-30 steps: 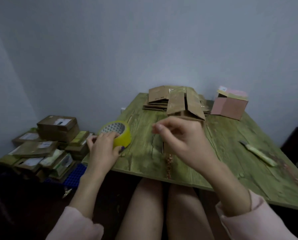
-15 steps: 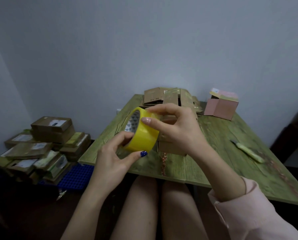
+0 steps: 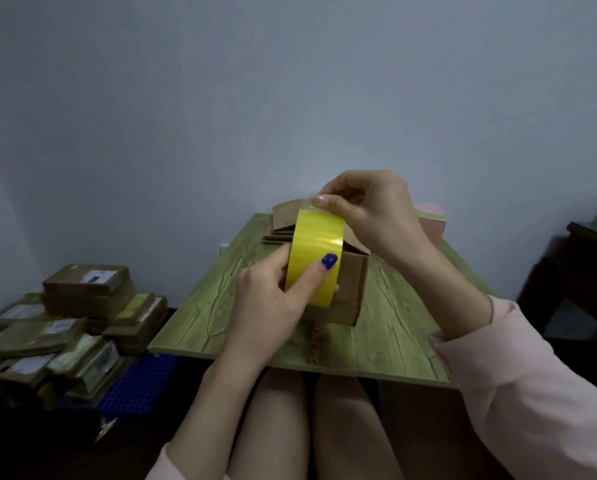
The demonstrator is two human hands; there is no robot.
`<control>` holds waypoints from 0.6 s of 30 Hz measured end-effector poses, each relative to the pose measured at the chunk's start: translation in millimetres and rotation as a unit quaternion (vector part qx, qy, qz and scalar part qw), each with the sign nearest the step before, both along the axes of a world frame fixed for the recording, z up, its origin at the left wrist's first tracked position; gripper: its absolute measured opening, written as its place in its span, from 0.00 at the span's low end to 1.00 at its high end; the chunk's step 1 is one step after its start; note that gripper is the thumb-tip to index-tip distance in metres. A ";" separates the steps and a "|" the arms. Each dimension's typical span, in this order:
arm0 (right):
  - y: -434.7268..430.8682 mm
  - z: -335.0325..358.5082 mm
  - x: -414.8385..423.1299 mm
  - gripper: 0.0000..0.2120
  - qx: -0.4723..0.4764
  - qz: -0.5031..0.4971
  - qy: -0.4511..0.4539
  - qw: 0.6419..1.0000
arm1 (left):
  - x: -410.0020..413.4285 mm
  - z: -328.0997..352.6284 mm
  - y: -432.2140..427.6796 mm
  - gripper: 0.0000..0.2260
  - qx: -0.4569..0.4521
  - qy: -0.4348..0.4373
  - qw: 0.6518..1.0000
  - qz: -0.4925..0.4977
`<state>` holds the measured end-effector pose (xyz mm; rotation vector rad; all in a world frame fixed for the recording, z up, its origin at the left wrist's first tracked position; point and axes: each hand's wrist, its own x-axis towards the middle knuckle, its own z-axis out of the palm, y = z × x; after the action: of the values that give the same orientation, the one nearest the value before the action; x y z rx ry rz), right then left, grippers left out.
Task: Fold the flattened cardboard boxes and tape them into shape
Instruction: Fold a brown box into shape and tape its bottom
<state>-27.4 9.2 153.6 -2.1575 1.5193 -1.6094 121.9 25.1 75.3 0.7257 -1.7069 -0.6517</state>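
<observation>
L hand: curled round the yellow tape roll. Fingers go behind it, thumb w/ dark-blue nail presses on the outer face. Holds the roll upright, edge-on to cam, above the near half of the surface.
R hand: above & just right of the roll. Thumb + forefinger pinch at the roll's top edge, apparently on the tape end, but the strip is too thin to make out. Other fingers curled in.
Tape roll: off the surface, in front of the carton, hiding its left part. Glossy, w/ a light streak across it.
Carton: brown, partly folded, stands on the surface near the middle, right behind the roll. Top flap is raised & slants down on the right side. Can't tell if the roll touches it.
Flat cardboard stack: far end of the surface by the wall, behind the roll. Several sheets lying flat.
Pink box: far right of the surface, mostly hidden behind the R hand & wrist.
Surface: green wood-grain top, near edge over the person's bare legs.
Sleeve: pale pink, on the R forearm, ends short of the wrist.
Floor, left: pile of brown parcels w/ white labels, some greenish packets mixed in. Blue grid mat lies beside them, near the surface's near-left corner.
Right edge: dark furniture, too dim for detail.
</observation>
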 end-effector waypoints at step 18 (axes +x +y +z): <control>-4.8 18.2 -30.3 0.05 0.078 -0.034 0.002 0.996 | -26.5 -10.9 15.5 0.21 0.102 0.016 0.993 -0.049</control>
<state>-57.7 4.4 171.8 -2.0499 1.6756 -1.4504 95.4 40.7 64.4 0.7718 -1.6692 -0.9131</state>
